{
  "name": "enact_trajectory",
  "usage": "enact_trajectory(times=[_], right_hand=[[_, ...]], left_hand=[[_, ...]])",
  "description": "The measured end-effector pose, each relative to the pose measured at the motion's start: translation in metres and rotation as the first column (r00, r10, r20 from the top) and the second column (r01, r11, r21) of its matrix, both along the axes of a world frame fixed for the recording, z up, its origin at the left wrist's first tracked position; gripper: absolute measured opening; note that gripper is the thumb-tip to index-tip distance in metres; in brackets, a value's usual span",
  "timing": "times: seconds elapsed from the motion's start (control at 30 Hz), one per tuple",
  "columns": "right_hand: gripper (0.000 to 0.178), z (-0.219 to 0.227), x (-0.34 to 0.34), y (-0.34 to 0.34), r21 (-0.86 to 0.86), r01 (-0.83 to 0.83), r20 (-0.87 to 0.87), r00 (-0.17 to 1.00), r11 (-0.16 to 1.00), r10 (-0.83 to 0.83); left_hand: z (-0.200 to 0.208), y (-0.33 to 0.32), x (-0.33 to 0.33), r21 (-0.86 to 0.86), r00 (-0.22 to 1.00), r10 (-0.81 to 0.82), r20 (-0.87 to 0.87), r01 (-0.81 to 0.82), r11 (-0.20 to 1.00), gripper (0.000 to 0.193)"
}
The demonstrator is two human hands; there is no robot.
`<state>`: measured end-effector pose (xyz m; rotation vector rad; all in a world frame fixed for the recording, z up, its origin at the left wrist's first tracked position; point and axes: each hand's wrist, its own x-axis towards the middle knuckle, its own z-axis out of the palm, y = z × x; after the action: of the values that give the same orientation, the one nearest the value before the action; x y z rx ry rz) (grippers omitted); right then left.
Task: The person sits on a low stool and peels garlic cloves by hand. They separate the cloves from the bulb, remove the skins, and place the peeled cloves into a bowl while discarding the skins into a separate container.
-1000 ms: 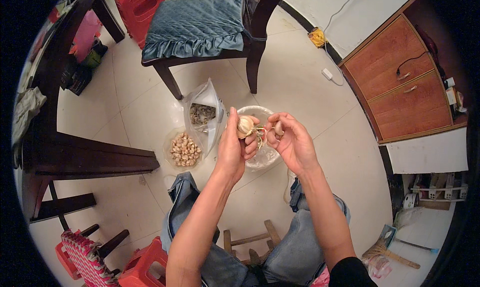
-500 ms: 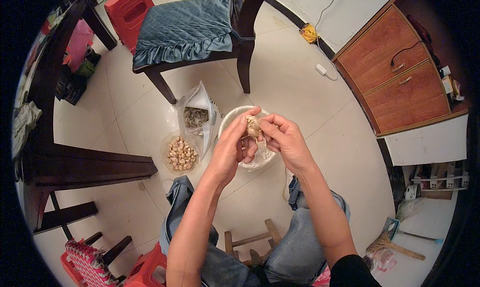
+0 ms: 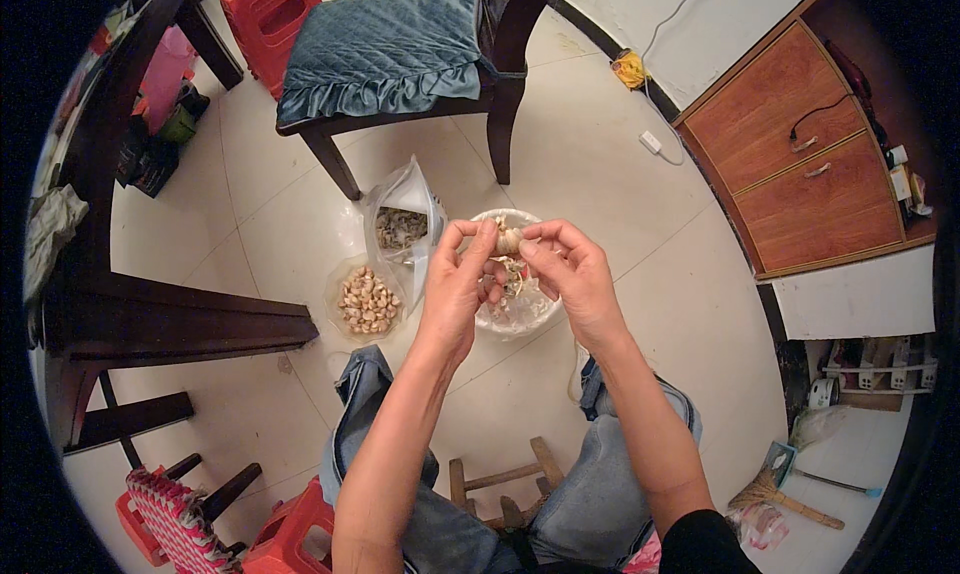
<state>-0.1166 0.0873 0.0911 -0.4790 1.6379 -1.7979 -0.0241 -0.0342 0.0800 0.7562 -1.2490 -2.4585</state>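
Note:
A pale garlic bulb (image 3: 509,240) is pinched between the fingertips of my left hand (image 3: 455,286) and my right hand (image 3: 578,276). Both hands hold it up over a white basin (image 3: 548,319) that has a clear plastic liner. Dry skins and stalk scraps (image 3: 516,279) lie inside the basin, partly hidden by my fingers. Left of the basin, a clear scalloped bowl (image 3: 336,319) holds many garlic cloves (image 3: 369,302). Behind that bowl stands an opened plastic bag (image 3: 428,196) with greyish, dry-looking contents (image 3: 402,230) that I cannot make out clearly.
A dark wooden chair with a blue quilted cushion (image 3: 380,54) stands ahead, a red plastic stool (image 3: 268,24) behind it. Dark table legs (image 3: 215,309) reach in from the left. To the right are a wooden cabinet (image 3: 790,164) and a small broom (image 3: 768,489); a white cable (image 3: 655,144) lies nearby.
The garlic bulb has turned in my fingers, and my left fingers are more bent around it. More of the scraps in the basin shows between my hands. The whole view has shifted slightly.

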Motion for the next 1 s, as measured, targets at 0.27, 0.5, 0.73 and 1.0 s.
enact_trajectory(times=[0.27, 0.5, 0.73, 1.0], right_hand=[[0.015, 0.000, -0.002, 0.004, 0.034, 0.062, -0.176, 0.983, 0.998, -0.055], [0.009, -0.004, -0.005, 0.011, 0.075, 0.170, -0.474, 0.873, 0.983, -0.115], [0.011, 0.002, 0.002, 0.007, 0.120, 0.208, -0.433, 0.891, 0.971, -0.137], [0.020, -0.006, -0.007, 0.007, 0.167, 0.076, -0.162, 0.986, 0.983, -0.049]], left_hand=[[-0.004, 0.002, -0.001, 0.060, 0.999, -0.018, -0.048, 0.021, 0.998, 0.015], [-0.004, 0.008, -0.002, 0.104, 0.997, -0.014, -0.070, 0.021, 0.994, 0.013], [-0.009, 0.006, -0.002, 0.210, 0.995, 0.070, -0.065, -0.055, 0.976, 0.012], [-0.007, 0.005, -0.003, 0.162, 0.994, 0.091, -0.065, -0.080, 0.984, 0.013]])
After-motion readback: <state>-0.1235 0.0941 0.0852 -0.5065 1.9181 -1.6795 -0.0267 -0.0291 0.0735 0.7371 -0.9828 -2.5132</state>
